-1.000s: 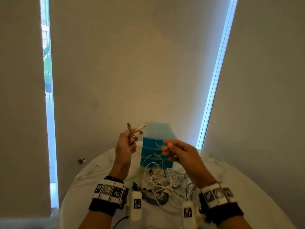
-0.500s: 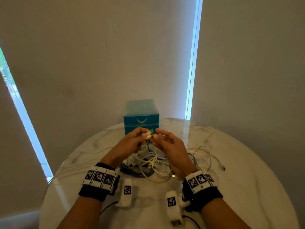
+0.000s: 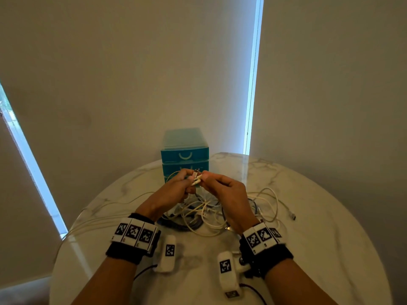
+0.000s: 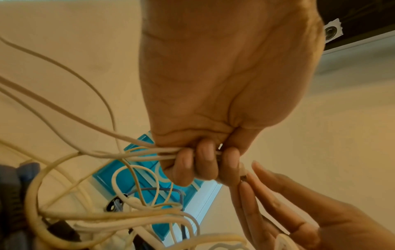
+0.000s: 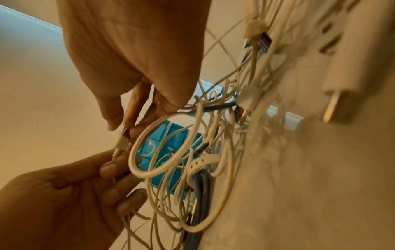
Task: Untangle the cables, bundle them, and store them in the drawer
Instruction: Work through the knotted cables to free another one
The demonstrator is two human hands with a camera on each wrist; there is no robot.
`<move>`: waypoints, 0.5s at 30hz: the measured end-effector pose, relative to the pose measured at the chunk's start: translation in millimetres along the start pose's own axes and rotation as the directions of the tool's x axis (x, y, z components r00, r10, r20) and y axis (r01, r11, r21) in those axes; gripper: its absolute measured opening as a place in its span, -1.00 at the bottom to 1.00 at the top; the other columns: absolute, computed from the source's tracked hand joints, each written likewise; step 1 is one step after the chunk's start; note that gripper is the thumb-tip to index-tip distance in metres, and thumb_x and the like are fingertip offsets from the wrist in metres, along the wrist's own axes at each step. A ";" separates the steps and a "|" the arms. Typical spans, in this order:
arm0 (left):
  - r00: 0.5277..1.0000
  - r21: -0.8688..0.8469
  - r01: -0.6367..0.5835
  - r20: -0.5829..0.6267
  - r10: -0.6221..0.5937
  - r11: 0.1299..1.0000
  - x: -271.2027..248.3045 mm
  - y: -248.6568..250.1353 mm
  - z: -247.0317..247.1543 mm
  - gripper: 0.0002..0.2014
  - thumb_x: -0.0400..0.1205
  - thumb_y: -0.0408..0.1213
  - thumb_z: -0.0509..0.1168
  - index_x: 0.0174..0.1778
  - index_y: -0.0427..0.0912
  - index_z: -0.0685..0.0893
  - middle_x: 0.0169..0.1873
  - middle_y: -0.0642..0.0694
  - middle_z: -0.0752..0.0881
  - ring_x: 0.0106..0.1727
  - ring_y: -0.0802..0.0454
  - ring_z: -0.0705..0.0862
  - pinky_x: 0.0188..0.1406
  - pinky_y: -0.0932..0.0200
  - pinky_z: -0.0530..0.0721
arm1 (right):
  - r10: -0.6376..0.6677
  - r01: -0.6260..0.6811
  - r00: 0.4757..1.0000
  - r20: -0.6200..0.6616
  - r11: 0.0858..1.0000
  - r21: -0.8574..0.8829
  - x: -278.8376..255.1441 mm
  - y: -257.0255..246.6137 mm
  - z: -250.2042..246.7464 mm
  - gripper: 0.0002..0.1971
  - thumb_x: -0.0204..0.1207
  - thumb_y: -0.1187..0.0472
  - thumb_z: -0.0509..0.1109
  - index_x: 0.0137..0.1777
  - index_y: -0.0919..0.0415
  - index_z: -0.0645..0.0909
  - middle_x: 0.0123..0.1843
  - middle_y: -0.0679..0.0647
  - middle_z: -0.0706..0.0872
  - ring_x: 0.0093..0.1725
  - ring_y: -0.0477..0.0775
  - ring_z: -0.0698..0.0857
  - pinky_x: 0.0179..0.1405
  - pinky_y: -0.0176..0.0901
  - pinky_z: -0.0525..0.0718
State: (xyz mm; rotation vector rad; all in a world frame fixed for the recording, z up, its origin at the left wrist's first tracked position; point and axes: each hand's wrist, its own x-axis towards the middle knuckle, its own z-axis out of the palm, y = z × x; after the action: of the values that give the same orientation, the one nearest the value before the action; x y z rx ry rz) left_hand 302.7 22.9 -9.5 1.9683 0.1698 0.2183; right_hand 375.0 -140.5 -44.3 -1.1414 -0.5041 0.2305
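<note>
Left hand (image 3: 174, 192) clenches white cables (image 4: 136, 152); right hand (image 3: 222, 192) pinches their connector ends (image 3: 196, 178) above the tangle (image 3: 204, 216) on the table (image 3: 319, 238).

No legible words, brands or numbers appear. The only signs are black-and-white square code markers on the wristbands (image 3: 132, 232) behind both hands and on the white camera units (image 3: 169, 250) beneath the wrists.

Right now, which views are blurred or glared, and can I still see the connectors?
Head view: sharp, window glare streaks the table, connectors small. Left wrist view: cables smeared, left hand clear. Right wrist view: right side blurred, connectors legible below the right hand.
</note>
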 end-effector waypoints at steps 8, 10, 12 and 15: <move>0.982 -0.114 0.019 0.190 0.003 0.993 -1.5 3.6 -0.7 -0.72 0.90 -0.39 0.01 -0.06 -0.16 0.55 -0.54 0.06 0.37 -0.55 0.18 0.27 -0.52 0.27 0.19 | -0.043 0.044 0.999 0.014 0.991 -0.125 -1.3 -3.7 -4.6 -0.72 0.53 0.25 0.72 0.22 0.27 0.90 0.08 0.11 0.96 0.16 0.11 0.93 0.38 0.13 0.84; 0.979 -0.096 0.023 0.202 -0.003 0.995 0.6 1.9 -2.8 -0.70 0.88 -0.39 0.00 -0.11 -0.14 0.55 -0.54 0.07 0.37 -0.54 0.18 0.27 -0.51 0.27 0.22 | -0.028 0.033 0.999 0.038 0.991 -0.128 -1.8 -4.7 -5.5 -0.72 0.55 0.25 0.70 0.24 0.28 0.89 0.11 0.12 0.96 0.18 0.11 0.93 0.39 0.13 0.83; 0.979 -0.082 0.039 0.205 -0.022 0.996 3.0 1.2 -3.1 -0.69 0.89 -0.32 0.00 -0.14 -0.13 0.52 -0.54 0.08 0.36 -0.55 0.18 0.26 -0.52 0.28 0.24 | -0.014 0.020 0.999 0.052 0.992 -0.122 -3.6 -5.3 -4.7 -0.70 0.58 0.23 0.69 0.29 0.25 0.87 0.13 0.12 0.95 0.21 0.10 0.92 0.40 0.11 0.83; 0.981 -0.101 0.067 0.187 -0.047 0.993 3.5 -0.2 -1.5 -0.62 0.93 -0.13 -0.05 -0.12 -0.11 0.53 -0.52 0.09 0.36 -0.54 0.20 0.27 -0.51 0.32 0.28 | 0.006 0.003 0.998 0.069 0.993 -0.118 -4.5 -4.5 -2.0 -0.57 0.58 0.18 0.69 0.44 0.12 0.79 0.15 0.09 0.95 0.23 0.06 0.91 0.37 0.03 0.84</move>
State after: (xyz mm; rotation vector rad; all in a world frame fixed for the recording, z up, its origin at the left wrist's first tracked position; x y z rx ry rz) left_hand 305.7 25.1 -8.8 1.8624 0.0919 0.0063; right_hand 371.8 -145.9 -42.1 -1.2517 -0.5846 0.2450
